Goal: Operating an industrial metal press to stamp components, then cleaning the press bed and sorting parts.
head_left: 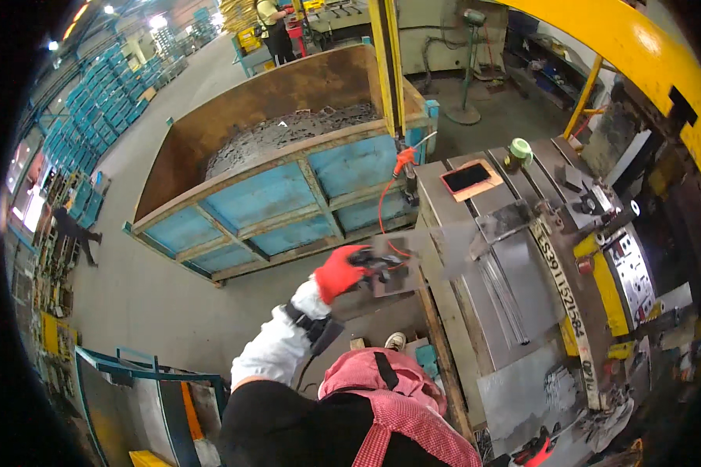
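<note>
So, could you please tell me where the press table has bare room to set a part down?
Bare plate lies on the press table between the phone and the grooved rods. The die side and the scrap corner are crowded. The left hand holds a metal part.

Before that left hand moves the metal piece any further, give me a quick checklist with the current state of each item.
1. Left hand gloved in red and closed on the flat metal piece: ok.
2. Fingers clear of the piece's edges: cannot tell, blurred.
3. Right hand in view: only a red glove at the lower edge; grip cannot tell.
4. Blue crate of metal parts open on top: ok.
5. Orange coiled hose clear of the piece: not ok, it hangs right beside it.
</note>
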`<state>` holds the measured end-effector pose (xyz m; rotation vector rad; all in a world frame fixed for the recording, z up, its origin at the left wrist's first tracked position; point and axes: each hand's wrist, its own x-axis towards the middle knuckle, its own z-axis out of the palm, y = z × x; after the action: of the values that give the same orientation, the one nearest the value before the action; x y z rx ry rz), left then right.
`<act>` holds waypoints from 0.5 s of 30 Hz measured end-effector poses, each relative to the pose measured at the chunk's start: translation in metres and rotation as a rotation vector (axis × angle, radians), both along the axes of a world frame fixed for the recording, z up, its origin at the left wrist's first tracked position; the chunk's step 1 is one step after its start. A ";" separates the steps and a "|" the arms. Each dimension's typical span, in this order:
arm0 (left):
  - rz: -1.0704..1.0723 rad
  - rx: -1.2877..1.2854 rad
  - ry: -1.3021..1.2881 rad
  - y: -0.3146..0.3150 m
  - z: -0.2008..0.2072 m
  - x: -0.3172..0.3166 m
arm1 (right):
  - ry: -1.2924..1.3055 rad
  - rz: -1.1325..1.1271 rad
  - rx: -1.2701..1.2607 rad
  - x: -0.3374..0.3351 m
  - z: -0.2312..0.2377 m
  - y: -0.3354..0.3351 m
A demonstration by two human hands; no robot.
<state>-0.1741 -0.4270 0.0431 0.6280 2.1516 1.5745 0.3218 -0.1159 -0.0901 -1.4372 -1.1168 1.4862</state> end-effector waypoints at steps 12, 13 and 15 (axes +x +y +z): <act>0.484 -0.156 0.858 -0.089 0.026 -0.305 | 0.031 -0.189 0.031 0.024 -0.021 -0.011; 0.653 -0.527 1.184 -0.082 0.021 -0.327 | 0.075 -0.202 0.046 0.038 -0.028 -0.011; 0.469 -0.420 1.106 -0.051 -0.007 -0.326 | 0.154 -0.237 -0.022 0.021 0.001 -0.024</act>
<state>-0.5001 -0.4780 0.0366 1.0523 3.5181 0.9160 0.3427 -0.1397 -0.0894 -1.3914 -0.8092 1.4166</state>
